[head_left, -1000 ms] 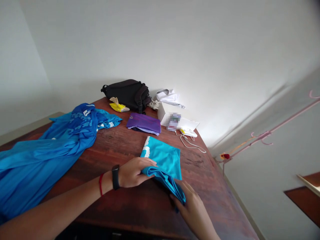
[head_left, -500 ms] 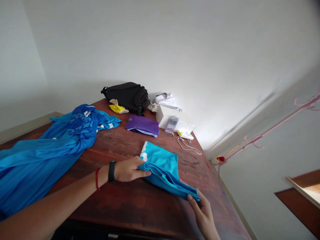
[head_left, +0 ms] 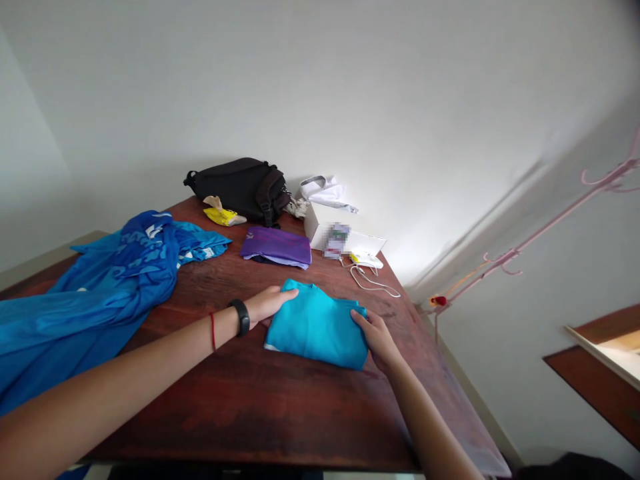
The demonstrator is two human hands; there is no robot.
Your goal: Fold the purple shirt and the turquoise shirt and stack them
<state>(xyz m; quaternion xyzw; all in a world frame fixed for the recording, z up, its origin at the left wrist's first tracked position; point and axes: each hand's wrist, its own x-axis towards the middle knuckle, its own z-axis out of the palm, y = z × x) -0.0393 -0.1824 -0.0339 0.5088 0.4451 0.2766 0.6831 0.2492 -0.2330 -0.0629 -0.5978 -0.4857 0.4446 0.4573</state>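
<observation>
A turquoise cloth (head_left: pixel 317 327), folded into a compact rectangle, lies on the dark red-brown wooden table (head_left: pixel 240 407). My left hand (head_left: pixel 269 305) grips its upper left corner, thumb on top and the other fingers partly hidden behind the edge. At the upper right corner my right hand (head_left: pixel 375 335) pinches the cloth, its thumb on the top face. A thin white strip shows at the cloth's lower left edge. Left of it, a crumpled blue garment (head_left: pixel 115 287) spreads over the table's left side. A folded purple cloth (head_left: pixel 277 247) lies just behind the turquoise one.
At the back stand a black bag (head_left: pixel 230 187), a yellow packet (head_left: pixel 220 215) and a white box (head_left: pixel 320 223) with white fabric (head_left: pixel 327 193) behind it. A white cable (head_left: pixel 373 285) curls near the right edge. A pink rack (head_left: pixel 545 240) stands beyond the table.
The turquoise cloth has been folded over, and its front part now covers the top. My right hand has moved up and away from me; my left hand has shifted slightly up.
</observation>
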